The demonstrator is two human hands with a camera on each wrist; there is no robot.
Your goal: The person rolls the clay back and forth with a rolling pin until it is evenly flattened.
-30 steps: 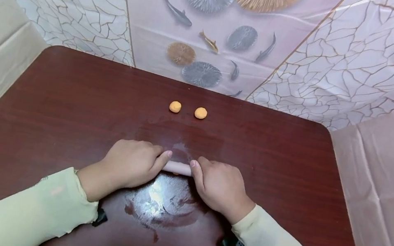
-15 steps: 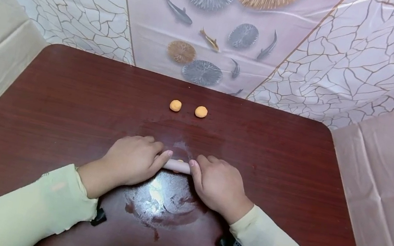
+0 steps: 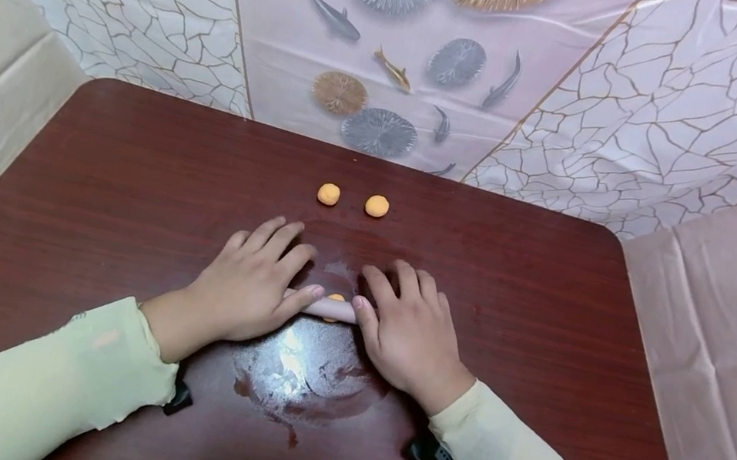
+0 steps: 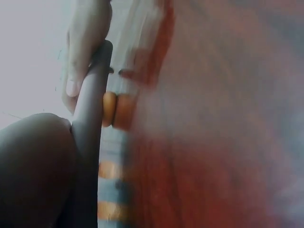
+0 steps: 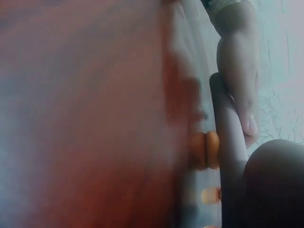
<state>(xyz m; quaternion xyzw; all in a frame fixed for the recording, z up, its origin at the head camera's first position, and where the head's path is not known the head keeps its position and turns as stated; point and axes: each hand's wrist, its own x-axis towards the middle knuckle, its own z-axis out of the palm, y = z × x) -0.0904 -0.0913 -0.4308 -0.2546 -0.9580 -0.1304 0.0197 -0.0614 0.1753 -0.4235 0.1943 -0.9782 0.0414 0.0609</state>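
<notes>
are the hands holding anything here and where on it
Not gripped: both hands, left hand and right hand, press flat with straight fingers on the ends of a rolling pin over an orange dough ball.

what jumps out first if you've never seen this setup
Two hands, left hand and right hand, press with straight fingers on a pale pink rolling pin over a small orange dough ball at mid-table. Two more orange dough balls sit beyond, on the dark red wooden table.

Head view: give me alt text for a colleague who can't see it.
Two hands, left hand and right hand, press with straight fingers on a pale rolling pin over an orange dough piece on a floured patch of the dark red table. Two orange dough balls sit beyond, near a patterned backdrop.
</notes>
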